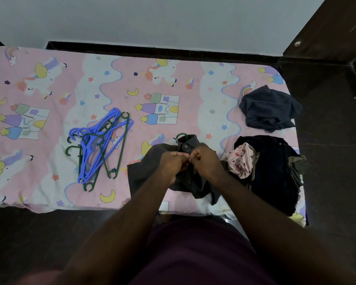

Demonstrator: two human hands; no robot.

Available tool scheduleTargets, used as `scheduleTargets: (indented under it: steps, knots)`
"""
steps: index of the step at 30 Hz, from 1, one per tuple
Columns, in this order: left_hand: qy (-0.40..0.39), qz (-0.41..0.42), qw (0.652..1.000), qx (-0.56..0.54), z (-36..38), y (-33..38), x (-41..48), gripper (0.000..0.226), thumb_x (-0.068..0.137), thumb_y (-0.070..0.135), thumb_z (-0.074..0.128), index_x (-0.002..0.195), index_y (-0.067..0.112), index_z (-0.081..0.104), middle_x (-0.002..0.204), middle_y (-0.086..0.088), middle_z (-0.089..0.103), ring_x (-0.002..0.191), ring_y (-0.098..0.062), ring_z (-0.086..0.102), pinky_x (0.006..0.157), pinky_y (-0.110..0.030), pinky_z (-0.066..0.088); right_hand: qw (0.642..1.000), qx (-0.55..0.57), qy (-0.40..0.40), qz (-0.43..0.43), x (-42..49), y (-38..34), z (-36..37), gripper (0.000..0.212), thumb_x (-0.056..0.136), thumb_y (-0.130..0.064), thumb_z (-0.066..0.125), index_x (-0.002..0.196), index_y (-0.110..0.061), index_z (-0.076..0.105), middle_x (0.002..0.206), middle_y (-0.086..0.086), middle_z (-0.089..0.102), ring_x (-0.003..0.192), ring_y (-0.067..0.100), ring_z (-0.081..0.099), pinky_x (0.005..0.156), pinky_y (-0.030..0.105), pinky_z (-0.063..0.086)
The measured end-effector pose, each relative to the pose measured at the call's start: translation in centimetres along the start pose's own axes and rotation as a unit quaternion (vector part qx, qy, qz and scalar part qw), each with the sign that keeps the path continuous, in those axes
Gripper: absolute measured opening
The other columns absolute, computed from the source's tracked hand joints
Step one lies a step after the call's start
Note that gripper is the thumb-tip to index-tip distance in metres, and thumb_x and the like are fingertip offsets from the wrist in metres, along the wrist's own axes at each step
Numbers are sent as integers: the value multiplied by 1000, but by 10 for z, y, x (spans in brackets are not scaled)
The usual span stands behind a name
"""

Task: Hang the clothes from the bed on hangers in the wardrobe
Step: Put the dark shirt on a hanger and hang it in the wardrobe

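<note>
Dark grey collared shirt (146, 169) lies flat on the bed with the pink unicorn-print sheet (49, 120), right in front of the person. The curved hook of a dark green plastic hanger (182, 135) pokes out above its collar, so the hanger seems to be inside it already. The left hand (173, 161) and the right hand (206, 159) meet just below the collar. Both have their fingers curled and pinch the shirt's front edges together, apparently to fasten a button.

To the left of the shirt, well apart from it, sits a loose heap of blue and green plastic hangers (99, 145). Just to its right is a pile of dark clothes (273, 167) with a pink striped garment (242, 161) crumpled against it. Beyond that pile, farther from the person, lies a bundled navy pinstriped garment (269, 110).

By my reckoning the job is at an early stage. This one shirt is on its hanger but not yet carried to the wardrobe. The pile and the navy piece beside it are untouched, each wanting a hanger from the heap.
</note>
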State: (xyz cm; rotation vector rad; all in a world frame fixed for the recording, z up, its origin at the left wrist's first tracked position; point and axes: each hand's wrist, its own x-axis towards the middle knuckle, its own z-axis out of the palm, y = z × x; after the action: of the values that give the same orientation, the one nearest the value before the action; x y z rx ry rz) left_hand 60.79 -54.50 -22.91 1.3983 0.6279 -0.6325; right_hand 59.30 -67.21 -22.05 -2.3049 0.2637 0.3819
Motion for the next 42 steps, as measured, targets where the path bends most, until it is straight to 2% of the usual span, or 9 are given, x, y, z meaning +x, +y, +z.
scheduleTargets:
  steps: [5,8,12,18,26,30,33,37,42]
  knots:
    - [-43,-28,995,-81,-2,3,-3,10,93,0,59,87,6,63,81,-10,65,74,-17,61,67,-27,54,955,266,-93,98,3,4,-9,17,96,-8,57,82,-14,63,74,3,65,66,13,59,59,24,49]
    - [-44,-32,995,-81,0,4,-3,8,90,-5,61,88,3,61,81,-13,64,72,-20,64,70,-31,57,930,325,-110,131,3,9,-13,13,97,-8,57,86,-13,63,76,5,65,67,14,59,60,26,51]
    - [-31,-18,996,-85,1,9,0,8,90,-6,60,86,1,62,80,-13,63,70,-18,63,65,-27,57,945,307,23,114,-4,8,2,17,93,-3,55,88,-16,64,84,4,68,73,13,61,61,21,50]
    - [-32,39,998,31,-3,13,4,12,90,-4,59,93,0,69,82,-13,68,74,-20,64,69,-25,57,967,247,-36,46,-15,8,24,22,91,-7,64,111,-12,60,102,6,69,96,18,66,85,30,53]
    - [-24,87,991,95,-5,18,8,7,94,13,62,95,14,68,92,-5,70,85,-15,65,70,-20,53,997,61,-42,-12,0,-1,4,26,101,-17,48,123,-13,60,108,-3,66,88,7,58,77,14,40]
    - [19,120,986,113,-4,25,17,14,96,17,57,104,8,64,92,-4,65,81,-13,57,74,-22,49,996,42,-73,-4,2,-2,2,8,95,-18,60,90,-19,54,75,-9,53,65,2,47,58,14,32]
    - [32,118,983,134,-10,29,26,12,98,20,53,103,11,60,99,-6,65,89,-18,58,82,-31,52,997,38,-62,14,5,0,-3,32,92,-17,64,66,-16,46,60,-5,45,55,8,39,58,26,32]
    - [4,146,971,187,-6,24,31,18,98,16,51,114,12,59,104,0,63,98,-17,59,80,-23,46,997,73,-14,23,12,-13,-31,24,94,-21,62,76,-5,58,64,2,53,62,15,47,61,32,38]
    - [3,164,933,320,17,-12,40,41,87,29,64,124,13,56,117,-4,65,106,-22,60,93,-40,48,997,55,-50,-2,15,-33,-62,17,96,-13,56,80,-8,59,67,0,54,62,11,45,60,27,34]
